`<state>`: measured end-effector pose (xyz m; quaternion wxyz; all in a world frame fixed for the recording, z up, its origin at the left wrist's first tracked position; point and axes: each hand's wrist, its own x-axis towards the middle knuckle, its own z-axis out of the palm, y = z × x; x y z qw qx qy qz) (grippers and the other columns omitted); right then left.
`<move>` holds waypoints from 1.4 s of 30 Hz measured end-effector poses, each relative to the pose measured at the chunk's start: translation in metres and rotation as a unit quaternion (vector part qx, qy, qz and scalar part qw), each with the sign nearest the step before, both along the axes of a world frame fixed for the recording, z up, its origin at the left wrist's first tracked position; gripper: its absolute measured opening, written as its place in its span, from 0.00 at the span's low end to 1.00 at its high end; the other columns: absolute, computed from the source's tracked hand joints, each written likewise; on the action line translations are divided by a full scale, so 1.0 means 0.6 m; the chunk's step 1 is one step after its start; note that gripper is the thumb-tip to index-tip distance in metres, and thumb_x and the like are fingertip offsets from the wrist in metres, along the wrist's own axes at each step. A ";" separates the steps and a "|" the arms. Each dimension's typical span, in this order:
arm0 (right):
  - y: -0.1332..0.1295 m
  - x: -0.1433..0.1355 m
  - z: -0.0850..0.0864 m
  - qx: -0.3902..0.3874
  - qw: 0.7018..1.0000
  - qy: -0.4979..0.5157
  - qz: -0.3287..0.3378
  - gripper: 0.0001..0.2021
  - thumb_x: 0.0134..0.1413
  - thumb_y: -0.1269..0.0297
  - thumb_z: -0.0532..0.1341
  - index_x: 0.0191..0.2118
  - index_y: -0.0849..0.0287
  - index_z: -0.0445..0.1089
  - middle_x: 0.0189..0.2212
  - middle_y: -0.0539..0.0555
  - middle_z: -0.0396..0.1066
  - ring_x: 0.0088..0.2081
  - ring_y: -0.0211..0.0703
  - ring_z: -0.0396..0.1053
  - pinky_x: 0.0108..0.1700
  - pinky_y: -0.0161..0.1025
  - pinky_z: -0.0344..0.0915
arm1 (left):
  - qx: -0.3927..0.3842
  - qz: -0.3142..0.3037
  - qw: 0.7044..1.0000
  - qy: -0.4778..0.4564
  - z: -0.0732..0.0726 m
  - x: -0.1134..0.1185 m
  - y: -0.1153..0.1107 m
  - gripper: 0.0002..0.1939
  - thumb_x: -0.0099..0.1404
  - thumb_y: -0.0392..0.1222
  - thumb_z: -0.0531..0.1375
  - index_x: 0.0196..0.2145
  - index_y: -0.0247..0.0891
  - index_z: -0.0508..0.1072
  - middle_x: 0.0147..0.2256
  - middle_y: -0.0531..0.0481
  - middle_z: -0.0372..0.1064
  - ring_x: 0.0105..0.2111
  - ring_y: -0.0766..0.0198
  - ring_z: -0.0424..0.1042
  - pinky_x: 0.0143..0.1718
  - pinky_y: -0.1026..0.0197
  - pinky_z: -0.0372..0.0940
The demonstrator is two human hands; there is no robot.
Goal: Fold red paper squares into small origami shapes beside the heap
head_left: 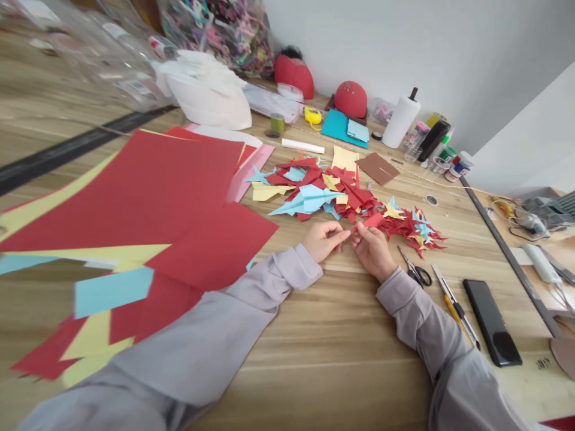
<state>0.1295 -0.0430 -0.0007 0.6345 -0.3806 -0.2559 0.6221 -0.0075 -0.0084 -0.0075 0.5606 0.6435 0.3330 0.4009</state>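
Note:
My left hand point(324, 239) and my right hand point(374, 250) meet over the wooden table point(332, 353), both pinching a small folded red paper piece point(369, 222). Just beyond my fingers lies a heap of folded paper shapes point(348, 194) in red, light blue and yellow, including a light blue paper plane point(309, 199). A second cluster of small folded pieces point(415, 227) sits to the right of my right hand. Both arms wear grey sleeves.
Large red, yellow and blue paper sheets point(148, 203) cover the left side. Scissors point(415, 270), a utility knife point(456, 305) and a black phone point(492, 322) lie at right. A paper towel roll point(401, 121), bottles, red caps and plastic bags stand along the back.

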 end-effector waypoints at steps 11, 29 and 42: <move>0.002 0.003 -0.004 -0.009 1.000 0.011 -0.006 0.11 0.41 0.67 0.69 0.20 0.61 0.65 0.16 0.44 0.61 0.20 0.29 0.58 0.22 0.28 0.59 | -0.037 -0.023 0.998 -0.041 -0.003 0.001 0.003 0.09 0.55 0.41 0.59 0.21 0.34 0.67 0.16 0.55 0.64 0.17 0.70 0.64 0.22 0.67 0.61; 0.001 0.005 -0.005 -0.006 1.000 0.019 -0.004 0.10 0.44 0.68 0.68 0.22 0.61 0.66 0.16 0.44 0.61 0.20 0.28 0.58 0.23 0.28 0.59 | -0.065 -0.019 0.995 -0.067 0.002 0.001 0.001 0.08 0.53 0.41 0.58 0.22 0.33 0.69 0.17 0.54 0.64 0.17 0.70 0.65 0.20 0.67 0.60; 0.002 0.004 -0.003 -0.011 1.000 0.023 -0.010 0.09 0.41 0.68 0.69 0.22 0.61 0.67 0.16 0.44 0.62 0.20 0.28 0.59 0.22 0.27 0.59 | -0.068 -0.015 0.995 -0.066 0.000 0.001 0.002 0.07 0.53 0.40 0.58 0.22 0.34 0.69 0.17 0.55 0.64 0.17 0.70 0.65 0.21 0.67 0.61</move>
